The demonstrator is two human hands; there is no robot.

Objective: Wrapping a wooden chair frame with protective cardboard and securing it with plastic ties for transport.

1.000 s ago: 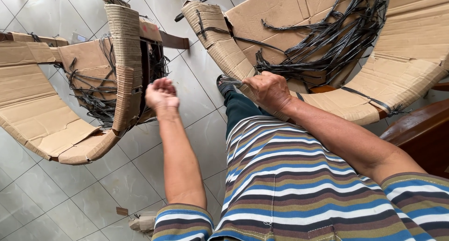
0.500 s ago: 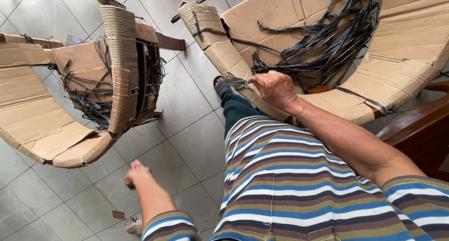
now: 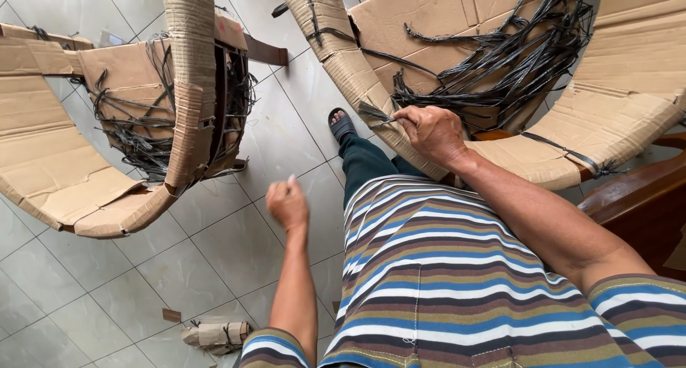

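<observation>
My right hand is shut on the end of a black plastic strap at the edge of a cardboard-wrapped chair in front of me. A tangle of loose black straps lies in that chair's seat. My left hand hangs in mid-air over the tiled floor between the two chairs, fingers curled into a fist. A small pale tip shows at its top; I cannot tell what it is. A second cardboard-wrapped chair, also bound with black straps, stands to the left, apart from my left hand.
My foot in a dark sandal rests on the pale floor tiles beside the right chair. A small bundle of cardboard scraps lies on the floor at bottom left. Dark wooden furniture stands at the right edge.
My left hand left the left chair's wrapped arm, dropped low, and has now risen to mid-air between the chairs. My right hand stayed on the strap.
</observation>
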